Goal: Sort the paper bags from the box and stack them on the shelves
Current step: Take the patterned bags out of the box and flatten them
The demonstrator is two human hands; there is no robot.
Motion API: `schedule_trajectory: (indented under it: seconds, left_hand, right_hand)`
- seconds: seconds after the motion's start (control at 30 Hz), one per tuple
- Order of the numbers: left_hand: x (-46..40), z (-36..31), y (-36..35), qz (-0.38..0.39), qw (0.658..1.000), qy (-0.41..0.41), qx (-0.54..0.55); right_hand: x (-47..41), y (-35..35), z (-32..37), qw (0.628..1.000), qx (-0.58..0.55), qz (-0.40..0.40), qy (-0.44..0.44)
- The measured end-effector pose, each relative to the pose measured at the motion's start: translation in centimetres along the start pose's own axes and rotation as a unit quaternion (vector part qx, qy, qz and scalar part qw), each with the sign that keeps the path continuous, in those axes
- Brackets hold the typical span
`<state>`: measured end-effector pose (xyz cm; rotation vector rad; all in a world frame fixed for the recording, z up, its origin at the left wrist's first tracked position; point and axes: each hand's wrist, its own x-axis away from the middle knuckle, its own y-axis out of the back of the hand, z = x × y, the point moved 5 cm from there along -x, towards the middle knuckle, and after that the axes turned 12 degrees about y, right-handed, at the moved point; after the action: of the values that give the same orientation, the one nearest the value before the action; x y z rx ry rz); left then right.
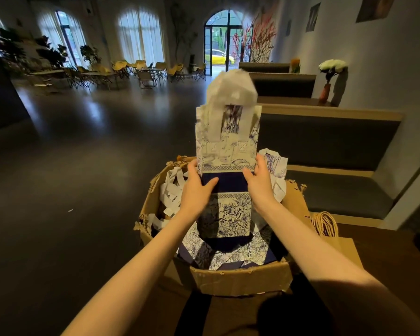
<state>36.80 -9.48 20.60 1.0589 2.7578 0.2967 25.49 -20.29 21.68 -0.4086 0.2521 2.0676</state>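
Note:
A stack of flat white paper bags [228,139] with blue printed drawings and white handles stands upright above a torn cardboard box [240,277]. My left hand [198,187] grips the stack's lower left edge. My right hand [260,183] grips its lower right edge, by the dark blue base fold. A blurred white handle sticks up at the top of the stack. More blue-and-white bags [228,251] lie folded inside the box, and loose white handles [172,190] hang at the box's left side.
Stepped wooden shelves with dark recesses [325,141] run along the right wall. A coil of pale twine [324,224] and a brown paper bag [344,253] lie right of the box. A vase of white flowers [330,73] stands on an upper step. Chairs and tables stand far across the dark floor.

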Motion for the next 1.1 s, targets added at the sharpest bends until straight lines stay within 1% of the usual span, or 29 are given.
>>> schedule_trajectory:
  seconds: [0.13,0.23,0.37,0.53,0.73,0.83,0.93,1.0,1.07,1.1]
  left_hand:
    - [0.2,-1.8,0.1,-0.033,0.998,-0.057,0.001]
    - [-0.1,-2.5,0.2,-0.036,0.996,-0.080,0.010]
    - [0.2,-4.6,0.4,-0.064,0.988,-0.128,0.056]
    - [0.4,-8.0,0.9,-0.081,0.977,-0.178,0.081]
    - [-1.2,-9.4,1.5,-0.094,0.980,-0.164,0.065]
    - [-1.5,-7.4,1.3,-0.102,0.984,-0.136,0.060]
    - [-1.4,-4.7,0.6,-0.124,0.985,-0.096,0.065]
    - [-1.4,-3.3,-0.2,-0.109,0.988,-0.078,0.071]
    - [-1.8,-1.8,-0.9,-0.079,0.994,-0.054,0.060]
    - [-2.0,-1.0,-1.1,-0.064,0.996,-0.043,0.050]
  right_hand:
    - [0.2,-1.0,0.6,0.999,0.017,0.033,0.036]
    - [0.2,-1.0,1.5,0.997,0.004,0.043,0.059]
    - [0.1,-0.7,3.3,0.993,0.015,0.014,0.115]
    - [-1.7,0.3,5.0,0.992,-0.006,-0.043,0.119]
    - [-3.5,0.5,6.2,0.991,0.013,-0.050,0.121]
    - [-2.7,0.4,4.8,0.992,0.042,-0.038,0.115]
    - [-1.6,0.6,2.1,0.987,0.108,-0.040,0.110]
    - [-0.8,0.7,0.3,0.989,0.129,-0.038,0.068]
    - [-0.4,0.0,-1.5,0.992,0.116,0.011,0.044]
    - [-0.5,-0.1,-2.2,0.993,0.116,0.016,0.028]
